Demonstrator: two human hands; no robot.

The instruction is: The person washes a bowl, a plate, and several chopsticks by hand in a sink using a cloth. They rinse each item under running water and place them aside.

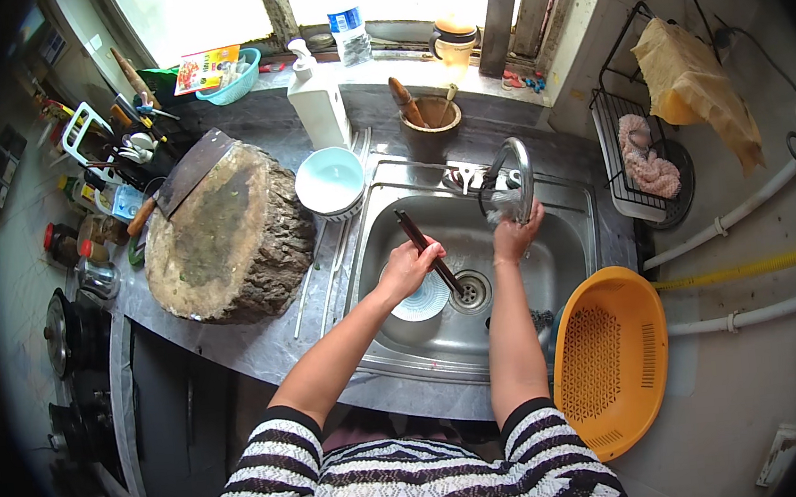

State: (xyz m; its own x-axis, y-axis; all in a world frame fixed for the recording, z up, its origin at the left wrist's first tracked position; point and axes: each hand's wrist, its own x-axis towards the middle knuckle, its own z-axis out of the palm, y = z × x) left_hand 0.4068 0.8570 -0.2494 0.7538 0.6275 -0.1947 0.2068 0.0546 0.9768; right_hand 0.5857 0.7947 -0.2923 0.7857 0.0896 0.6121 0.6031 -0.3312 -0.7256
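My left hand (410, 265) grips a bundle of dark chopsticks (412, 231), which slants over the stainless steel sink (554, 242). Their lower ends come close to the drain strainer (471, 291). Below that hand, partly covered by it, a pale blue patterned bowl or dish (422, 302) rests in the basin. My right hand (516, 234) is raised at the outlet of the curved metal faucet (525, 173). A whitish, shiny blur (506, 205) shows by its fingers; whether this is water or a held thing is unclear.
Left of the sink stand stacked bowls (330, 183) and a thick log chopping block (226, 235) with a cleaver (192, 168) on it. An orange plastic basket (610, 365) sits at the right edge. Behind are a white pump bottle (318, 103) and a brown pot (432, 128).
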